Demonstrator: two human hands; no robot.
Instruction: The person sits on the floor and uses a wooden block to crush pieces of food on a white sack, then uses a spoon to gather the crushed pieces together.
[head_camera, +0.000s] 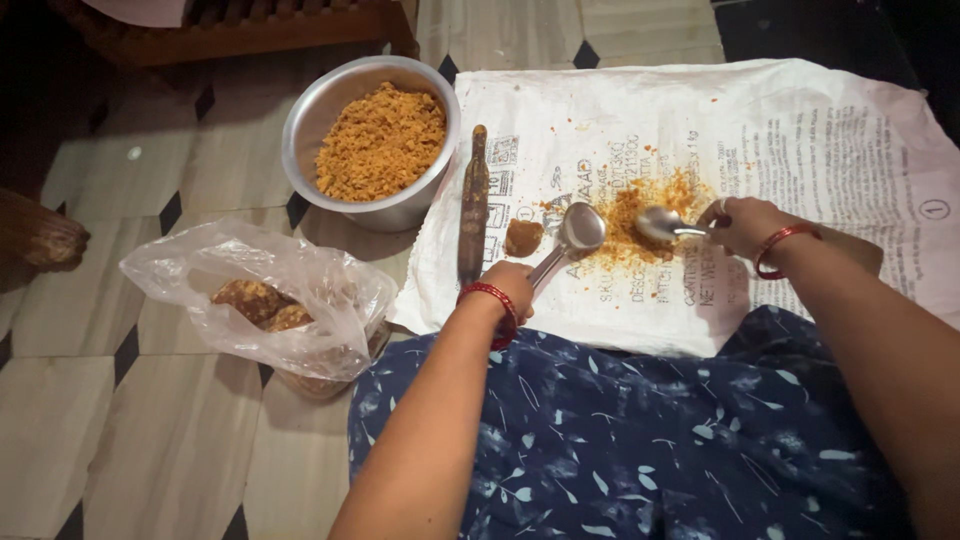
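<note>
White sack on floor: crumb pile between hands; left hand grips ladle, right hand grips spoon.

wooden furniture cut off at top, bag's lower lumps hidden

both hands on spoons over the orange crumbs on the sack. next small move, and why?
Probably draw the two spoons together to scoop the loose orange crumbs. The left hand holds a large spoon at the pile's left edge, the right hand a smaller spoon in the pile. The steel bowl beside the sack already holds similar crumbs.
</note>
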